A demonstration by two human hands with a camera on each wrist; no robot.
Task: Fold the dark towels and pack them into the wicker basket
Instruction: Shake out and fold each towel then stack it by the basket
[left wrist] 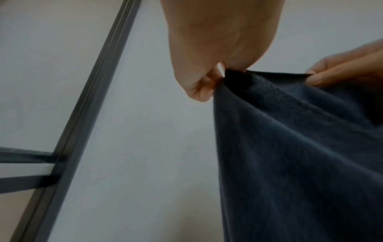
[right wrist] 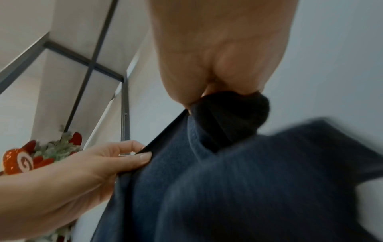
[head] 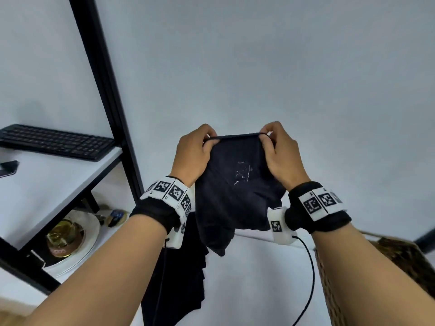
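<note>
Left hand [head: 191, 152]: raised in front of the wall, thumb and fingers pinching the top hem of the dark towel [head: 231, 191] at its left corner; seen from the left wrist view, the hem runs out from between thumb and curled fingers.
Right hand [head: 281, 152]: level with the left, pinching the same hem at the right corner; right wrist view shows a bunched wad of cloth gripped under the curled fingers.
Hands, relation: near each other, the short stretch of hem drawn taut between them.
Dark towel: held in the air at centre frame, hanging down from the hem between the two wrists, lower part crumpled and loose; faint light stitched marking on the face toward the camera, not readable.
Second dark cloth [head: 181, 278]: at 6 o'clock below the held towel, draped over the edge of the white counter [head: 259, 274].
Wicker basket [head: 400, 262]: at 4 o'clock on the counter, partly behind the right forearm; contents not visible.
Shelf unit [head: 110, 109]: black frame at 9 o'clock; keyboard [head: 56, 142] on its white shelf, a plate [head: 89, 234] with small items on the level beneath.
Wrist gear: black bands with square printed markers on both wrists, cables trailing down.
</note>
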